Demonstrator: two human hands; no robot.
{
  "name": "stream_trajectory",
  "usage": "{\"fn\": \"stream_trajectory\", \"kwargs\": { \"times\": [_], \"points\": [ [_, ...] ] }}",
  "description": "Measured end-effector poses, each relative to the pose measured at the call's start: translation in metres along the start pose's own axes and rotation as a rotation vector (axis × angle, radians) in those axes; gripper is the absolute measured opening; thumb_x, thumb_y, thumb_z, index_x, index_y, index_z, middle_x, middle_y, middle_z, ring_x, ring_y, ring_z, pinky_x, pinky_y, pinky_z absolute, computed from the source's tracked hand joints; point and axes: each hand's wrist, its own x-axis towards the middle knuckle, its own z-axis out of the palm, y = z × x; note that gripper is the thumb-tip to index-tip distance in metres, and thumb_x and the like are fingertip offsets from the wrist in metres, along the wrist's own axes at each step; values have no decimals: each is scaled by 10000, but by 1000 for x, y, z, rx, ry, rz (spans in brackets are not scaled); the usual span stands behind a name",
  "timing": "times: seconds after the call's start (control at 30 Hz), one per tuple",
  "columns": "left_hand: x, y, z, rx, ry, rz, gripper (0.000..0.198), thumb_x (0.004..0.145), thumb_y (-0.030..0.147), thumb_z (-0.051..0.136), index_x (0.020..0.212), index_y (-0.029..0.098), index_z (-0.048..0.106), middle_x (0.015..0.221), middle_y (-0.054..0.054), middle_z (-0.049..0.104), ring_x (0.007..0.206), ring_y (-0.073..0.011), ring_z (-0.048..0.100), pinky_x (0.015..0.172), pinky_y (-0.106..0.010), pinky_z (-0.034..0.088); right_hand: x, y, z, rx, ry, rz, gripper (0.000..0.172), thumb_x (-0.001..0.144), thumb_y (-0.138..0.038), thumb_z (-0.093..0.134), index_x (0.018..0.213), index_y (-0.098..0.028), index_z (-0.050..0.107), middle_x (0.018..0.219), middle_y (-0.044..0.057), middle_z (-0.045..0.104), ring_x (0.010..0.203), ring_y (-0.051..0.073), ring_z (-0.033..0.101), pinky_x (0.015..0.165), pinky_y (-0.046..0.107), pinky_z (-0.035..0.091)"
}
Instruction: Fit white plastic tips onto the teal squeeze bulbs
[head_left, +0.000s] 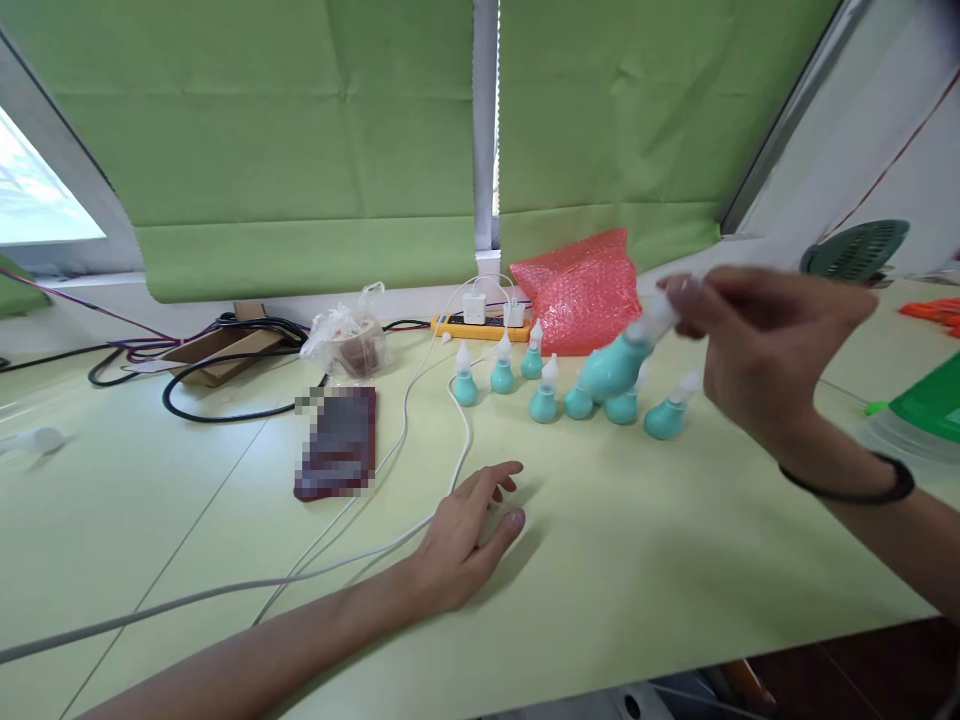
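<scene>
My right hand [757, 335] is raised above the table and pinches the clear tip of a teal bulb-shaped squeeze bottle [616, 365], which hangs tilted and blurred by motion. Below it, several small teal bulbs with white tips [544, 397] stand on the pale green table [637, 560]. On the table in front of me lies my left hand [469, 535], palm down, fingers loosely spread, holding nothing, beside a white cable [420, 420].
A red bubble-wrap bag [581, 290] and a yellow power strip [480, 325] sit at the back. A dark phone-like item [337, 440], a clear plastic bag [349, 340], a cardboard piece [217, 355] and black cables [217, 400] lie left. A green lid [930, 400] is at right.
</scene>
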Motion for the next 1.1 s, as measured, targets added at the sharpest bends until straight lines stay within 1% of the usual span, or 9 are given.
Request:
{"fn": "stream_trajectory", "kwargs": {
  "times": [0.13, 0.2, 0.4, 0.6, 0.77, 0.87, 0.93, 1.0, 1.1],
  "points": [
    [0, 0, 2, 39, 15, 20, 287, 822, 250, 381, 1102, 192, 398, 974, -66, 552, 827, -168, 515, 736, -313, 421, 41, 36, 7, -71, 48, -34, 97, 639, -208, 639, 616, -114, 648, 513, 0, 555, 427, 63, 452, 411, 213, 364],
    [0, 0, 1, 73, 5, 37, 282, 810, 224, 387, 1089, 185, 403, 965, -68, 553, 831, -168, 518, 735, -317, 425, 49, 57, 8, -189, -38, -12, 140, 670, -234, 612, 682, -105, 662, 573, 28, 588, 496, 71, 482, 476, 213, 389],
    [-1, 1, 1, 142, -30, 62, 279, 773, 180, 409, 1052, 179, 422, 960, -75, 553, 859, -175, 522, 731, -317, 440, 46, 114, 14, -379, -187, 140, 190, 653, -267, 601, 706, -95, 663, 632, 54, 616, 538, 76, 482, 504, 209, 379],
    [-1, 2, 1, 195, -49, 98, 297, 758, 164, 414, 1054, 162, 417, 950, -82, 553, 883, -186, 524, 741, -319, 447, 33, 147, 23, -412, -411, 334, 204, 559, -293, 657, 630, -103, 661, 593, 58, 624, 518, 116, 524, 475, 236, 390],
    [-1, 3, 0, 211, -57, 120, 286, 758, 159, 408, 1043, 155, 419, 943, -85, 555, 886, -188, 528, 743, -321, 449, 20, 155, 24, -508, -814, 439, 243, 599, -297, 617, 673, -70, 665, 548, 70, 611, 474, 117, 526, 440, 227, 396],
    [-1, 3, 0, 210, -55, 129, 297, 754, 153, 411, 1051, 151, 415, 940, -84, 553, 888, -188, 528, 748, -323, 447, 20, 154, 24, -568, -943, 399, 218, 625, -292, 587, 646, -89, 663, 523, 57, 606, 469, 120, 530, 447, 228, 393],
    [-1, 2, 0, 206, -49, 134, 297, 754, 152, 410, 1051, 158, 415, 936, -79, 555, 887, -187, 528, 746, -321, 448, 22, 149, 24, -594, -944, 372, 179, 611, -273, 593, 619, -107, 660, 544, 56, 615, 515, 139, 543, 465, 235, 382],
    [-2, 2, 0, 206, -46, 141, 296, 753, 151, 409, 1049, 161, 416, 936, -77, 554, 887, -187, 527, 744, -321, 449, 23, 140, 25, -684, -879, 275, 163, 623, -263, 578, 651, -125, 661, 608, 62, 631, 587, 167, 554, 482, 246, 365],
    [-2, 2, 0, 219, -46, 152, 294, 753, 147, 405, 1046, 161, 418, 942, -80, 549, 889, -191, 521, 746, -324, 447, 18, 119, 25, -804, -730, -46, 205, 726, -253, 473, 754, -152, 649, 714, 62, 639, 677, 182, 555, 520, 257, 354]
  ]
}}
